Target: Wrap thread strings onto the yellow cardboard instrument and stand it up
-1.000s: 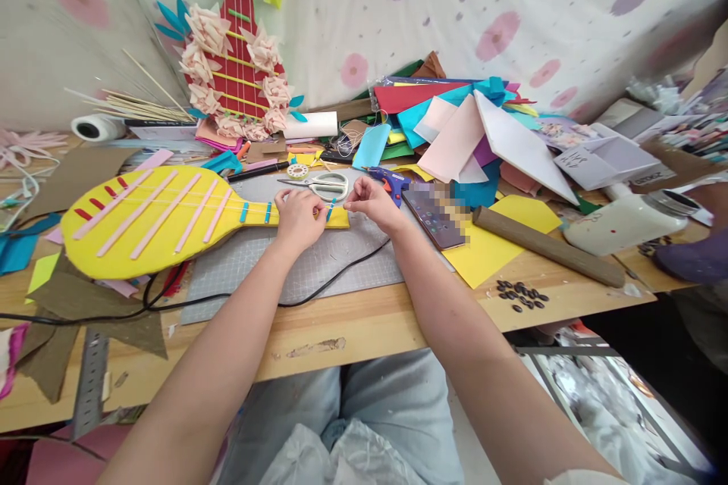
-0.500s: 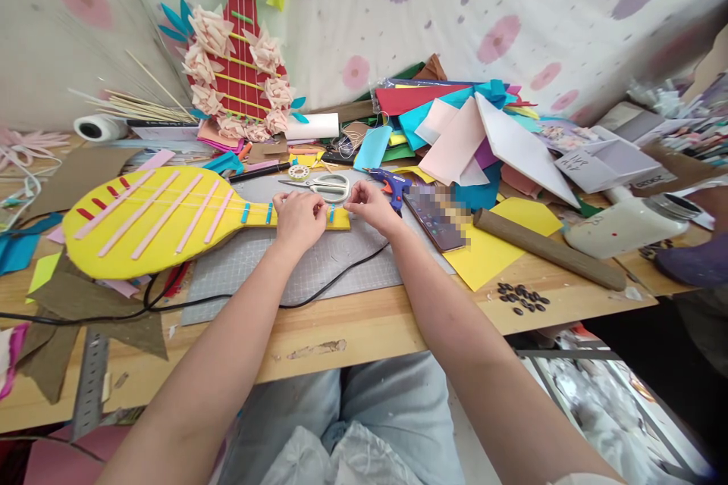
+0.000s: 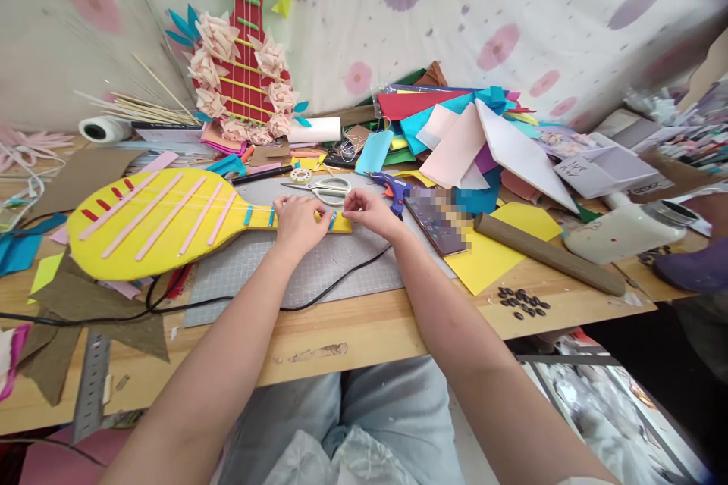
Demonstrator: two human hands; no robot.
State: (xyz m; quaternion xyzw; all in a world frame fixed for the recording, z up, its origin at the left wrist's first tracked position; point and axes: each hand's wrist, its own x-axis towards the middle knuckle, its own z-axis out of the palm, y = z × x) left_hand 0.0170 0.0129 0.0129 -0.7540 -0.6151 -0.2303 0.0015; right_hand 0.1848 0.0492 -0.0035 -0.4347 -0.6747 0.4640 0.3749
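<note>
A yellow cardboard toy guitar (image 3: 142,242) lies flat with its neck to the right. Pink strips, short red strips and blue strips cross it, and thin pale strings run lengthwise. My left hand (image 3: 299,226) is closed over the neck, its fingertips pressed down near the blue strips. At the neck's end, my right hand (image 3: 372,214) makes a pinch just above the surface; whatever sits in its fingertips is too small to make out. Behind the hands lie scissors (image 3: 335,188) and a small tape roll (image 3: 300,175). A blue glue gun (image 3: 393,191) is just beyond my right hand.
A grey cutting mat (image 3: 221,292) lies under the neck, crossed by a black cable (image 3: 318,301). To the right are a phone (image 3: 437,223), a brown roll (image 3: 549,254), black beads (image 3: 522,301) and a white bottle (image 3: 619,231). A red flowered guitar (image 3: 244,83) stands behind.
The view has shifted slightly. My left thumb and fingers have moved a little on the neck, and my right hand stays pinched at its end.
</note>
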